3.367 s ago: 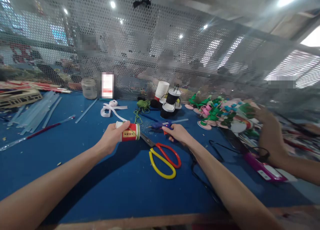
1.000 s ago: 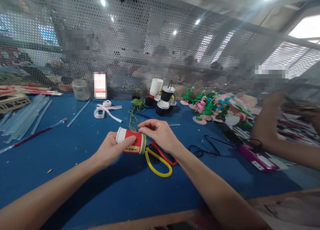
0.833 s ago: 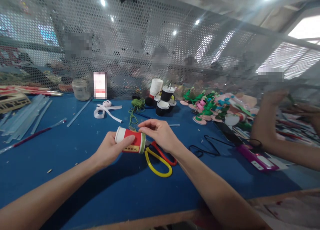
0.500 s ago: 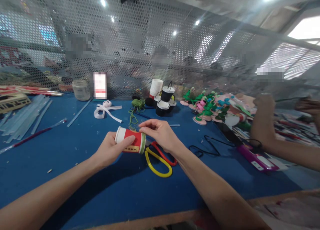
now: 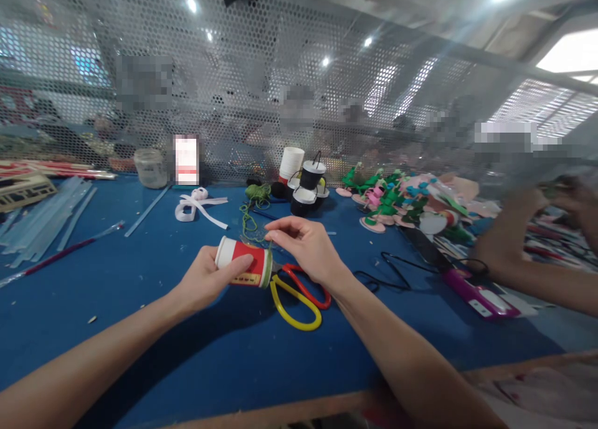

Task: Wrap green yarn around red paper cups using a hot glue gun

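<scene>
A red and white paper cup (image 5: 243,252) lies on its side in my left hand (image 5: 205,276), whose fingers wrap round it with the thumb on top. Green yarn circles the cup's right end. Above that end, my right hand (image 5: 306,245) pinches a strand of the green yarn (image 5: 270,245) between thumb and fingertips. Loose yarn trails back to a green ball of yarn (image 5: 256,194) on the table. Beneath the hands lie scissors (image 5: 299,314) with one yellow and one red handle loop, their blades mostly hidden behind the cup.
Stacked cups (image 5: 292,162) and small black buckets (image 5: 303,200) stand at the back. White ribbon (image 5: 187,211), a glass jar (image 5: 152,169) and glue sticks (image 5: 51,214) are on the left. Green and pink crafts (image 5: 385,202), a purple power strip (image 5: 483,295) and another person's arm (image 5: 527,273) are right.
My right hand has shifted slightly right, and the yarn strand now shows between its fingertips and the cup. My left hand stays nearly still. The other person's arm has moved at the right.
</scene>
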Motion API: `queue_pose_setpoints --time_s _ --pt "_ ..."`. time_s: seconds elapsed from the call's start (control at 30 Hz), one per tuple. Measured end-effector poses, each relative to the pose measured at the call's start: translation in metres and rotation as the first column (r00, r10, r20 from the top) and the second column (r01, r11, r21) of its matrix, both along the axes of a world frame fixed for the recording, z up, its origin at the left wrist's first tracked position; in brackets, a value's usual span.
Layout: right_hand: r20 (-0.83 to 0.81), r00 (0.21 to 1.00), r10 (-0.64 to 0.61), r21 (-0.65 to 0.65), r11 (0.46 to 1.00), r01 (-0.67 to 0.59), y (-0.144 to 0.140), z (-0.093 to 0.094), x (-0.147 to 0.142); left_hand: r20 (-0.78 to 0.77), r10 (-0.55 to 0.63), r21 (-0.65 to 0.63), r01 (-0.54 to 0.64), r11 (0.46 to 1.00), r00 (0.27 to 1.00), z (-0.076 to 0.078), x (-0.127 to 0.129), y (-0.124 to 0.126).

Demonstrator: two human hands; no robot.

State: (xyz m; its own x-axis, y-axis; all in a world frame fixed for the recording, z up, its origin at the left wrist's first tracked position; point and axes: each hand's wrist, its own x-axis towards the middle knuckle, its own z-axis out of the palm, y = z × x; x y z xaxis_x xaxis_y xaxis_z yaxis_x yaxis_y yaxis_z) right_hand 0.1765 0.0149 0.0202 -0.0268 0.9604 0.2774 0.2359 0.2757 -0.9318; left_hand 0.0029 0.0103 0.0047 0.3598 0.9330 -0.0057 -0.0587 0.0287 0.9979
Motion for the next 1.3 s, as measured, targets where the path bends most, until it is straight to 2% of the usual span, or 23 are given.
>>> queue_pose_setpoints --time_s 0.13,0.4,0.83,1.13,1.3 --pt "0.042 0.999 -0.017 0.016 1.000 0.016 -0.0016 0.0017 -0.0003 0.005 0.004 -0.009 -0.004 1.000 1.000 0.0014 0.0004 -0.0007" --pt "0.122 0.992 0.024 -0.063 0.998 -0.017 -0.0013 -0.0007 -0.0039 0.017 0.008 0.002 -0.008 1.000 1.000 0.0066 0.0028 -0.0061" --pt "0.133 0.983 0.127 -0.109 0.988 -0.113 0.0010 -0.0020 -0.0024 -0.034 0.019 0.049 -0.017 0.999 0.999 0.0040 0.0017 -0.0066" --pt "0.070 0.996 0.059 -0.062 0.997 -0.055 -0.0006 -0.0018 -0.0034 -0.060 0.002 0.067 0.002 0.998 0.998 0.0039 0.0019 -0.0064" --pt "0.055 0.998 0.040 -0.056 0.998 -0.037 -0.0028 0.0000 -0.0049 -0.028 -0.009 0.027 0.010 1.000 1.000 0.0036 0.0016 -0.0058"
